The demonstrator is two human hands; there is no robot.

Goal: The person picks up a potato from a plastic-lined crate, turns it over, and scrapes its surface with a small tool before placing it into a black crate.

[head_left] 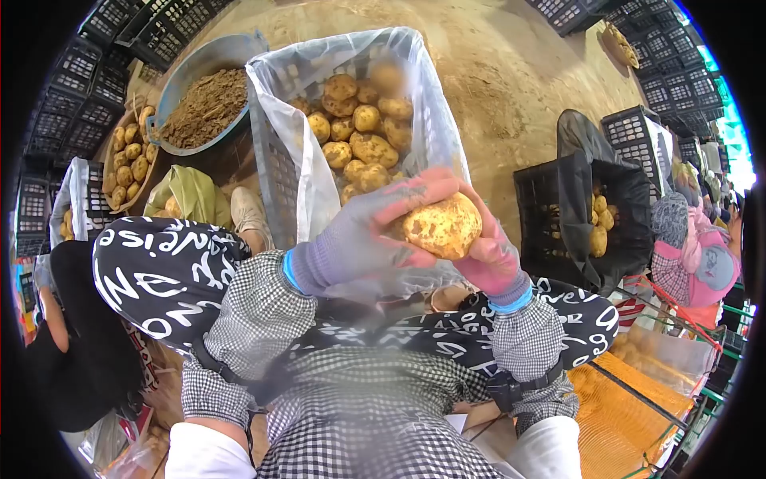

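Note:
A large yellow potato (444,227) with brown dirt patches is held up between my two gloved hands. My left hand (375,227) grips it from the left, fingers over the top and thumb below. From the right, my right hand (493,254) closes around its side. Both gloves are grey and pink with blue cuffs. Just beyond my hands stands a crate (275,172) lined with translucent plastic (315,172). Several potatoes (367,120) lie inside it; my hands cover its near end.
A blue tub (177,140) of soil (209,108) stands at the left, beside a basket of potatoes (130,160). To the right sits a black-lined crate (550,215) with a few potatoes. Stacked black crates line both sides. Other people sit at the far left and right.

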